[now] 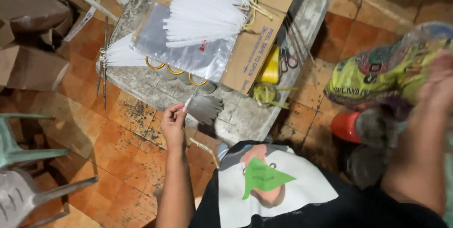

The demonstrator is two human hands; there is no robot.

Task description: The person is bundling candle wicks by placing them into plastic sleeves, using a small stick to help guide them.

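we note the left hand [173,119] raised over the tiled floor [118,138], its fingers pinched shut on a thin white stick [192,97] that points up toward the table [236,114]. the stick's tip lies just below a clear plastic bag [188,51]. white sticks [207,6] fan over cardboard [257,44]. the right hand [436,86] is blurred against a colourful bag [387,67]; we cannot tell its grip.

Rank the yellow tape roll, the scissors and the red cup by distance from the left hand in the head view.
From the left hand:
1. Yellow tape roll, on the table, up and right.
2. Scissors, just beyond the roll.
3. Red cup, on the floor, far right.
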